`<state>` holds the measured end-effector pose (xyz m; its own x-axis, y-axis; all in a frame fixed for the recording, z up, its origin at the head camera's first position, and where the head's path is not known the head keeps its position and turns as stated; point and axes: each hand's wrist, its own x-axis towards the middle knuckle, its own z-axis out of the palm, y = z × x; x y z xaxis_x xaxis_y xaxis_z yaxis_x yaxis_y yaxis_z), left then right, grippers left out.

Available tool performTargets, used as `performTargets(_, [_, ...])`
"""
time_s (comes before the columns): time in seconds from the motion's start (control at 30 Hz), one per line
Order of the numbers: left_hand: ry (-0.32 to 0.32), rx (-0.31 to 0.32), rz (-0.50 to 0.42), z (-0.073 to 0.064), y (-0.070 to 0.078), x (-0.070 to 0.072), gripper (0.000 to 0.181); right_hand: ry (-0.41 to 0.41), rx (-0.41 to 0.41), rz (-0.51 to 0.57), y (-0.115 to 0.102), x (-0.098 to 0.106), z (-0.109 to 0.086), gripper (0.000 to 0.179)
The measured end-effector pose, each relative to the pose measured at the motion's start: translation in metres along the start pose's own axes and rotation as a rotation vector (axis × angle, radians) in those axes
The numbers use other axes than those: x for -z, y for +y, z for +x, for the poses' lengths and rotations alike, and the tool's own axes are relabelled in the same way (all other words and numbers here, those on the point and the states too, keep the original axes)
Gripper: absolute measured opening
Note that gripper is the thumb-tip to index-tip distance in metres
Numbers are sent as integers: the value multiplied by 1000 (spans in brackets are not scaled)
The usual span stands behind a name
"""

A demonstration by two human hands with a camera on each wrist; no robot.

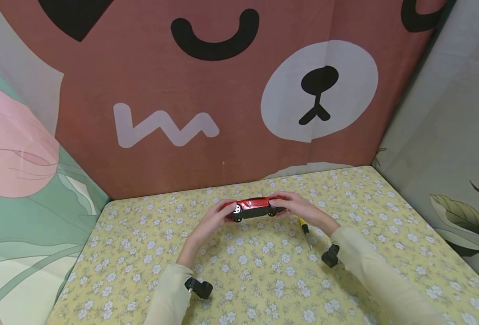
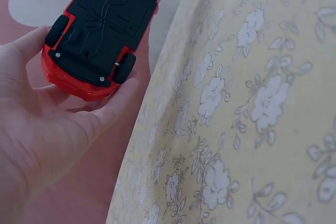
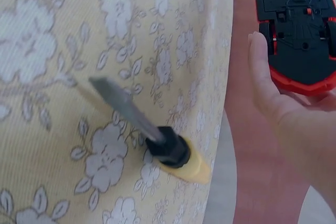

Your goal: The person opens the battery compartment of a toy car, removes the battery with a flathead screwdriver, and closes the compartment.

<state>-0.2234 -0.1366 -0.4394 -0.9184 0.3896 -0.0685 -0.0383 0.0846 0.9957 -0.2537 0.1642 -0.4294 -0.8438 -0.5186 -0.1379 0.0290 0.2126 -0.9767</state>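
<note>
Nearest: pale sleeves, left [image 1: 168,291] and right [image 1: 379,275], each with a black wrist camera at the cuff, left [image 1: 198,287] and right [image 1: 330,256]. Both forearms reach forward over the desk [image 1: 243,284], which has a yellow floral cover.

Next out: screwdriver [image 1: 304,227], lying on the desk just beside the right hand and forearm. Yellow handle away from the person, black collar, shaft pointing back toward them. Nobody's holding it. Tip too blurred in the right wrist view to call the type.

Then the hands, both closed only as far as the part's width. Left hand [image 1: 211,220] grips one end of the red toy car [image 1: 255,208], thumb and a finger on opposite sides by the wheels. Right hand [image 1: 300,208] grips the other end, thumb along one side by a wheel. Car is held up off the desk, black underside [image 2: 107,24] tipped toward the person. Two bright round spots at the left-hand end, likely screw heads [image 2: 58,55]. Right-hand end: can't tell if screws are fitted.

Far: desk's back edge, then the reddish-brown cartoon backdrop [image 1: 162,81].

My read: step in hand is holding and checking the underside, screwdriver unused for now. If screw work follows, it calls for a steady one-hand grip, underside up, right hand freed for the screwdriver.
</note>
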Motion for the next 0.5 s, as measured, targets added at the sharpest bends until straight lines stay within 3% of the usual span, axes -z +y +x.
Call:
performTargets(0.17, [28,19,-36,-1,3,-2,53,45,-45,17,-2,0,1,69])
performTargets(0.5, [117,-5,86,-1,3,-7,54,91,-67,25,-3,-1,1,65])
